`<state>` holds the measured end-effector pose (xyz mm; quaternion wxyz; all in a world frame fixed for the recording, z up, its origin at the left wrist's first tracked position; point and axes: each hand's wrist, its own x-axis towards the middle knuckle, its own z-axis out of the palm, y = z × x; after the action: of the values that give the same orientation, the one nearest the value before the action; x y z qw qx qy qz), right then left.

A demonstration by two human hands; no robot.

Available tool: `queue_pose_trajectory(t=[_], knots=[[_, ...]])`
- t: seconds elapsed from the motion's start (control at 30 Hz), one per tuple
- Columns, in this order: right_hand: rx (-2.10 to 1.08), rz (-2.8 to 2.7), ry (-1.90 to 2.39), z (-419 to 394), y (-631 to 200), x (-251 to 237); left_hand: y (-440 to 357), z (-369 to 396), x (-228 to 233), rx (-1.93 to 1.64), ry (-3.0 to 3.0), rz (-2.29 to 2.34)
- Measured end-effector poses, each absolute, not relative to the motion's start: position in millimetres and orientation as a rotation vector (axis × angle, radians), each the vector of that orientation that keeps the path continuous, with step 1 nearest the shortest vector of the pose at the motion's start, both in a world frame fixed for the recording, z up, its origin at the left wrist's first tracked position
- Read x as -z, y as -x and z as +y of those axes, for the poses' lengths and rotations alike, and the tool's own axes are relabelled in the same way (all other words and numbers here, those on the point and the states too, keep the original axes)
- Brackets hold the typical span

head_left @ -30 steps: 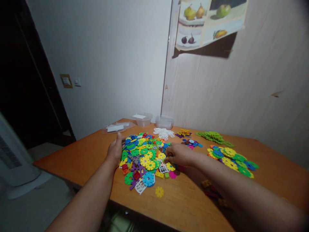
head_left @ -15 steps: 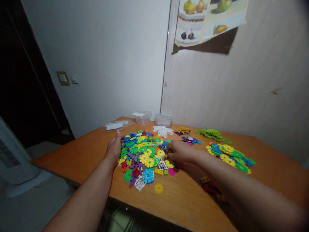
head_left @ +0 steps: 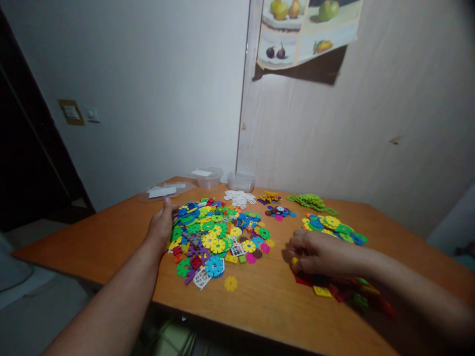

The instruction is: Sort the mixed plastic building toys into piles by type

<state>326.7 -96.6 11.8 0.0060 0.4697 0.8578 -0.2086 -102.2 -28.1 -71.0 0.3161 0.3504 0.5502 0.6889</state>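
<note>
Sorting looks maybe a third of the way through, going by how things are lying. A few small groups are already sitting apart on the table [head_left: 111, 237]: white pieces [head_left: 239, 197], a green bunch [head_left: 309, 201], a little purple-and-yellow cluster [head_left: 270, 198], a dark mixed cluster [head_left: 279, 212], and a spread of big discs [head_left: 332, 228] just beyond the right hand [head_left: 321, 254]. But the big mixed pile [head_left: 215, 230] is still sitting there as the largest heap, so I'm guessing most of the work is left.

The right hand is hovering palm-down right over a low scatter of red, yellow and green blocks [head_left: 341, 289], fingers curled inward and pinching what looks like a small yellow piece [head_left: 294, 260] at its tips, though it's too blurry to be sure. The mixed pile is lying well off to its left.

The left hand [head_left: 162, 225] is resting flat and loosely spread, its edge touching the mixed pile's left side, holding nothing. Clear tubs [head_left: 222, 179] are sitting past it.
</note>
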Motion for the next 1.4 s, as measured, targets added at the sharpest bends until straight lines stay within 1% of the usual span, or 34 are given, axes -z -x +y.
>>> queue_pose_trajectory(t=[0.1,0.17,0.33,0.43,0.53,0.77,1.0,1.23,1.4], knots=[[0.503,2.692,-1.443,-107,-336,-12,102,-29,69,-1.817,-0.914,1.458],[0.457,2.671,-1.448,-111,-338,-12,101,-30,68,-1.814,-0.902,1.458],[0.618,2.651,-1.537,-110,-338,-16,103,-29,69,-1.810,-0.902,1.470],[0.624,2.735,-1.559,-98,-327,-17,106,-26,74,-1.810,-0.910,1.458],[0.511,2.782,-1.562,-79,-305,-15,107,-24,77,-1.821,-0.905,1.423],[0.135,2.739,-1.561,-38,-245,-4,104,-27,73,-1.819,-0.881,1.416],[-0.015,2.704,-1.579,-24,-214,2,101,-30,71,-1.802,-0.888,1.421],[0.007,2.687,-1.586,-29,-209,-2,104,-28,74,-1.813,-0.917,1.429],[0.135,2.741,-1.620,-45,-237,-14,106,-25,76,-1.822,-0.914,1.410]])
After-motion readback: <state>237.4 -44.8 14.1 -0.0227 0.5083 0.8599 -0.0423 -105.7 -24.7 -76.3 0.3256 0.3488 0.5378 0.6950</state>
